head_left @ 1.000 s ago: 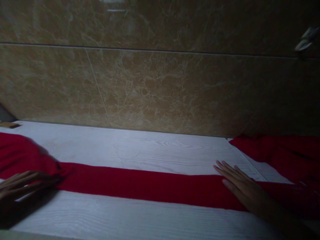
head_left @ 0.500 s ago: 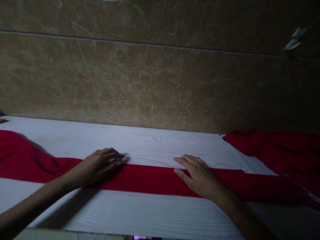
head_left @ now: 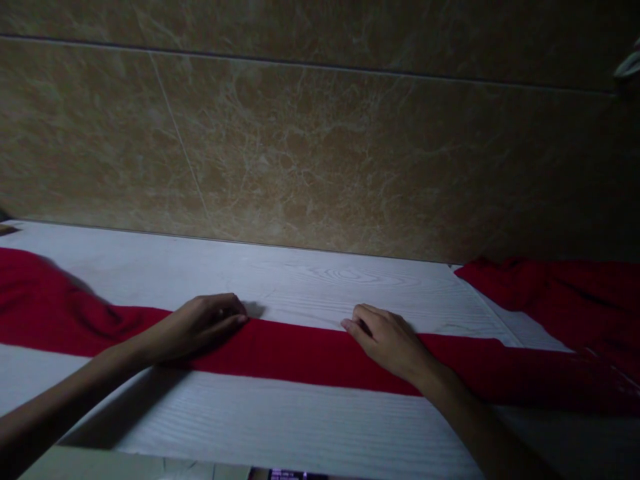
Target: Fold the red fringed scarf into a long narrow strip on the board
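A long red cloth [head_left: 300, 350] lies as a narrow folded band across the white wood-grain tabletop [head_left: 300, 427], from the left edge to the right. My left hand [head_left: 200, 323] rests on the band left of centre, fingers curled at its far edge. My right hand [head_left: 387, 340] rests on the band right of centre, its fingertips bent over the far edge too. Whether either hand pinches the cloth or only presses on it is not clear in the dim light.
More red cloth [head_left: 560, 300] lies bunched at the right end of the table, against a brown marbled tile wall [head_left: 320, 147]. The cloth widens into a loose heap at the far left [head_left: 35, 293]. A pale object [head_left: 629, 65] hangs at the upper right.
Both hands came in from the ends of the band to its middle. Since half a second ago their fingers have curled at the band's far edge.
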A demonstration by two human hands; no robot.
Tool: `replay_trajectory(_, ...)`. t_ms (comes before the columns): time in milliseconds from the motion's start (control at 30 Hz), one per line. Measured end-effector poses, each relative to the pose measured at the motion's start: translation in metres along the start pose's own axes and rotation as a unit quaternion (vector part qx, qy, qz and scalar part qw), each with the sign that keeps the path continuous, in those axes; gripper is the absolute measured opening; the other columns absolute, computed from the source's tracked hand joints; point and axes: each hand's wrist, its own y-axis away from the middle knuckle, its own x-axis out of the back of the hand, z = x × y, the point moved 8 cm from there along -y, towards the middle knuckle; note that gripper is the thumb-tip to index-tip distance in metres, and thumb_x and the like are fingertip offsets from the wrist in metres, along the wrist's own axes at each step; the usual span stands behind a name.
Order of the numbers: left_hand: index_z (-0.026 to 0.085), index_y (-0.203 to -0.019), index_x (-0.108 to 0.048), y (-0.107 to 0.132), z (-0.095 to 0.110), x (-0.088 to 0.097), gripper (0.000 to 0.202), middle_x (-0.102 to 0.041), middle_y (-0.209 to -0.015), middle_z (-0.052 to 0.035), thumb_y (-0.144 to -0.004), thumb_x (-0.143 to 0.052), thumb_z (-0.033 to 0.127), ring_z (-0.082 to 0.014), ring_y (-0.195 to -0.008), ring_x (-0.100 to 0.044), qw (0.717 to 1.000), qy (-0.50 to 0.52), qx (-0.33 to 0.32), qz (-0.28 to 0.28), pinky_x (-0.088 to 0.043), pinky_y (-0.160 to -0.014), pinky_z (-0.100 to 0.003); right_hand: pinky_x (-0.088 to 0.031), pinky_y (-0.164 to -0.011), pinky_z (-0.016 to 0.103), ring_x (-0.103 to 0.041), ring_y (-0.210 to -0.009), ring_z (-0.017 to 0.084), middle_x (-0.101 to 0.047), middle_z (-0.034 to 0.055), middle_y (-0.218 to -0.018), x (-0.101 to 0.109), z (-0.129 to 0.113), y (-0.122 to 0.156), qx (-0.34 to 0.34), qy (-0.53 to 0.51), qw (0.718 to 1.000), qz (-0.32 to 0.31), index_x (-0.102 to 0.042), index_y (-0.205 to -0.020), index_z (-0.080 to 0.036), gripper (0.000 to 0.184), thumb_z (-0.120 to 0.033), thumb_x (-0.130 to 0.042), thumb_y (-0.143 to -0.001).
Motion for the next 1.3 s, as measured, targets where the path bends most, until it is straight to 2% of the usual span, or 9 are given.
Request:
replay_trajectory(333, 0.020, -0.088, -0.067, -0.005, -0.003, -0.001, 0.056, -0.069, -0.074, -0.0030, -0.094, -0.041, 0.070, -0.0187, -0.066, -0.061, 0.997, -0.052, 0.052, -0.013, -0.044, -0.060, -0.025, -0.027, -0.059, 0.030, -0.061, -0.064, 0.018, -0.068, 0.0004, -0.068, -0.006, 0.008, -0.005, -0.047, 0.062, 0.996, -0.036, -0.064, -0.073, -0.024, 0.042, -0.043, -0.048, -0.106)
replay_trajectory(500, 0.022, -0.088, -0.068, -0.008, -0.009, 0.002, 0.055, -0.071, -0.076, -0.0039, -0.095, -0.039, 0.069, -0.0198, -0.066, -0.063, 0.992, -0.117, 0.053, -0.003, -0.044, -0.060, -0.027, -0.033, -0.060, 0.030, -0.062, -0.066, 0.020, -0.068, 0.0021, -0.071, -0.001, 0.010, -0.006, -0.066, 0.101, 0.993, -0.019, -0.065, -0.075, -0.024, 0.037, -0.042, -0.052, -0.104)
replay_trajectory(633, 0.023, -0.101, -0.073, -0.009, 0.022, 0.005, 0.051, -0.075, -0.104, -0.0088, -0.099, -0.039, 0.060, -0.0247, -0.093, -0.067, 0.978, -0.178, -0.054, 0.095, -0.052, -0.083, -0.034, -0.049, -0.078, 0.035, -0.065, -0.087, 0.022, -0.070, 0.0057, -0.092, 0.014, -0.013, -0.001, 0.031, 0.064, 0.994, 0.080, -0.066, -0.087, -0.021, 0.015, -0.023, -0.058, -0.100)
replay_trajectory(700, 0.026, -0.117, -0.072, -0.007, 0.046, -0.009, 0.045, -0.073, -0.123, -0.0081, -0.104, -0.038, 0.051, -0.0254, -0.113, -0.065, 0.970, -0.180, -0.135, 0.094, -0.050, -0.099, -0.039, -0.052, -0.089, 0.038, -0.066, -0.097, 0.022, -0.071, 0.0071, -0.104, 0.015, -0.031, 0.007, 0.111, 0.012, 0.989, 0.095, -0.068, -0.097, -0.020, 0.013, -0.018, -0.056, -0.100)
replay_trajectory(767, 0.030, -0.136, -0.063, -0.002, 0.070, -0.030, 0.041, -0.065, -0.141, -0.0044, -0.107, -0.037, 0.041, -0.0237, -0.133, -0.055, 0.962, -0.177, -0.204, 0.050, -0.042, -0.114, -0.042, -0.052, -0.100, 0.039, -0.065, -0.110, 0.022, -0.070, 0.0080, -0.120, 0.010, -0.049, 0.016, 0.187, -0.030, 0.979, 0.073, -0.069, -0.111, -0.020, 0.020, -0.016, -0.052, -0.101)
replay_trajectory(867, 0.032, -0.156, -0.039, 0.005, 0.090, -0.057, 0.049, -0.048, -0.158, -0.0011, -0.107, -0.039, 0.035, -0.0221, -0.151, -0.035, 0.954, -0.181, -0.239, -0.019, -0.026, -0.127, -0.045, -0.040, -0.119, 0.040, -0.053, -0.136, 0.021, -0.059, 0.0090, -0.146, -0.005, -0.063, 0.025, 0.232, -0.043, 0.972, -0.006, -0.061, -0.137, -0.017, 0.036, -0.017, -0.050, -0.103)
replay_trajectory(1033, 0.033, -0.163, -0.009, 0.011, 0.085, -0.074, 0.066, -0.022, -0.168, -0.0026, -0.106, -0.042, 0.042, -0.0268, -0.156, -0.018, 0.955, -0.194, -0.217, -0.059, -0.012, -0.130, -0.052, -0.015, -0.130, 0.049, -0.022, -0.155, 0.021, -0.030, 0.0072, -0.165, -0.027, -0.055, 0.028, 0.178, -0.015, 0.972, -0.153, -0.037, -0.157, -0.017, 0.054, -0.036, -0.046, -0.107)
replay_trajectory(1167, 0.034, -0.162, 0.000, 0.011, 0.072, -0.080, 0.069, -0.014, -0.169, -0.0006, -0.107, -0.039, 0.046, -0.0252, -0.157, -0.011, 0.953, -0.209, -0.206, -0.070, -0.001, -0.130, -0.051, -0.003, -0.130, 0.051, -0.010, -0.157, 0.019, -0.017, 0.0017, -0.168, -0.031, -0.050, 0.029, 0.159, -0.015, 0.969, -0.190, -0.025, -0.161, -0.023, 0.058, -0.048, -0.035, -0.109)
replay_trajectory(1300, 0.037, -0.162, 0.002, 0.009, 0.068, -0.080, 0.067, -0.013, -0.169, 0.0009, -0.107, -0.037, 0.047, -0.0249, -0.157, -0.009, 0.956, -0.206, -0.197, -0.068, 0.003, -0.129, -0.052, 0.002, -0.129, 0.052, -0.006, -0.157, 0.020, -0.012, 0.0000, -0.169, -0.034, -0.047, 0.032, 0.150, -0.013, 0.968, -0.203, -0.018, -0.162, -0.026, 0.061, -0.053, -0.034, -0.109)
